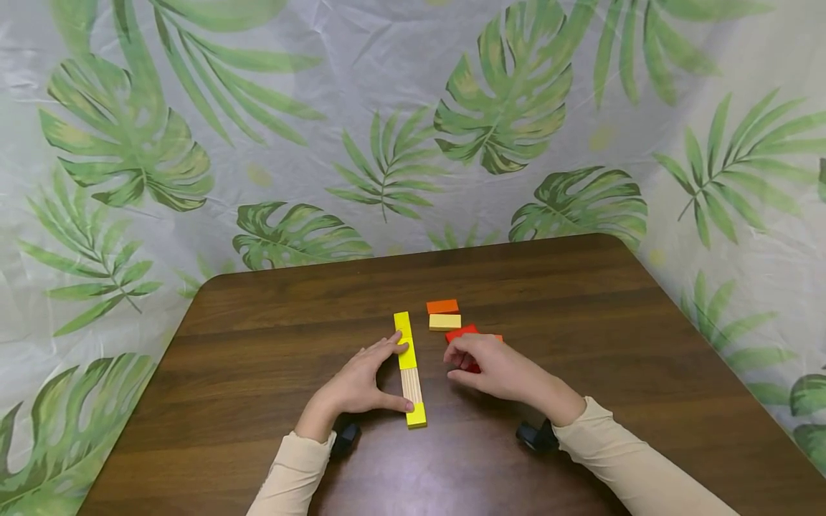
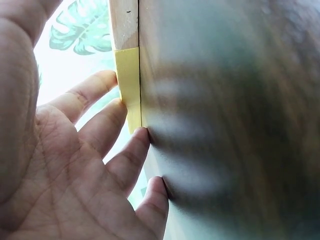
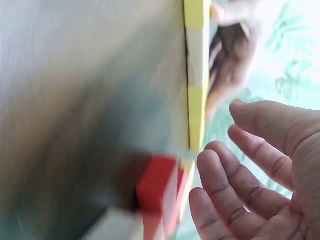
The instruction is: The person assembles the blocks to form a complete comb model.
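Note:
A straight row of end-to-end blocks lies on the table: yellow blocks (image 1: pixel 407 356) and a striped wood-coloured one (image 1: pixel 411 385). My left hand (image 1: pixel 361 381) touches the row's left side, thumb at the near yellow block (image 1: pixel 416 416), fingertips by the far ones; in the left wrist view fingertips touch a yellow block (image 2: pixel 129 85). My right hand (image 1: pixel 495 367) hovers right of the row, over red blocks (image 1: pixel 462 332), fingers bent and apart. The right wrist view shows nothing between its fingers (image 3: pixel 215 170), with a red block (image 3: pixel 157 182) beside them.
Behind the red blocks lie an orange block (image 1: pixel 442 307) and a cream block (image 1: pixel 445 322). Another orange block (image 1: pixel 495 337) is partly covered by my right hand. The brown table (image 1: pixel 290 308) ends at a leaf-patterned curtain (image 1: pixel 387 86).

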{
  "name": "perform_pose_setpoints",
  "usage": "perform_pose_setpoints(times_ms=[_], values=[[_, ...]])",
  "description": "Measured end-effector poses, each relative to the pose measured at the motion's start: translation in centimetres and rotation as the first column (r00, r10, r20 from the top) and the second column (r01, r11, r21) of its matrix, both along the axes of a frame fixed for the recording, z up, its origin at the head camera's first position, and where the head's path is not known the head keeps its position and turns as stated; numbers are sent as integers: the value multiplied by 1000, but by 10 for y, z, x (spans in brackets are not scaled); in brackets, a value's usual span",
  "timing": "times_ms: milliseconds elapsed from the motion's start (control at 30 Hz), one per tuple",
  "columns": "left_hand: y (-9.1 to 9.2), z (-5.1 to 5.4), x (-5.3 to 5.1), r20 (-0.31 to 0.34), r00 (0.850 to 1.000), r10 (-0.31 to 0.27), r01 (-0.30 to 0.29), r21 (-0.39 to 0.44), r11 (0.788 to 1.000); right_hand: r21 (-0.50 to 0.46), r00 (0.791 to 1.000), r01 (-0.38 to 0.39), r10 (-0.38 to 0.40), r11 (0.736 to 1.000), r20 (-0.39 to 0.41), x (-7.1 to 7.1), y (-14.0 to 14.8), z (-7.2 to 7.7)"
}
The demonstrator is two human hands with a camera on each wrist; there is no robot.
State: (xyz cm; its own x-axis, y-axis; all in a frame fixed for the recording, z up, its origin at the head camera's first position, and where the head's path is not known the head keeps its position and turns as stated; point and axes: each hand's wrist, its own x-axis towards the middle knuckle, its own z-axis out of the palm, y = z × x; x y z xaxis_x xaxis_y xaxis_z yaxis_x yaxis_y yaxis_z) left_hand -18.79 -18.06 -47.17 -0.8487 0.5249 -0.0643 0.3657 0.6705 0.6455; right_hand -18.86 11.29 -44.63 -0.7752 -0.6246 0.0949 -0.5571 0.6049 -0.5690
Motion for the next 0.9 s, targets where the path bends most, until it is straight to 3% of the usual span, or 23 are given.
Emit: perform_pose_setpoints(times_ms=[200, 433, 900], values=[[0, -1, 0, 2, 1000, -3, 3, -10, 1000, 9, 997, 75, -75, 997, -5, -12, 28, 5], [0, 0, 0, 9, 1000, -2, 2, -16, 1000, 12, 989, 146, -146, 989, -19, -15, 54, 7], [0, -1, 0, 8, 1000, -7, 8, -18, 1000, 75, 977, 206, -209, 976, 37, -4, 84, 9]])
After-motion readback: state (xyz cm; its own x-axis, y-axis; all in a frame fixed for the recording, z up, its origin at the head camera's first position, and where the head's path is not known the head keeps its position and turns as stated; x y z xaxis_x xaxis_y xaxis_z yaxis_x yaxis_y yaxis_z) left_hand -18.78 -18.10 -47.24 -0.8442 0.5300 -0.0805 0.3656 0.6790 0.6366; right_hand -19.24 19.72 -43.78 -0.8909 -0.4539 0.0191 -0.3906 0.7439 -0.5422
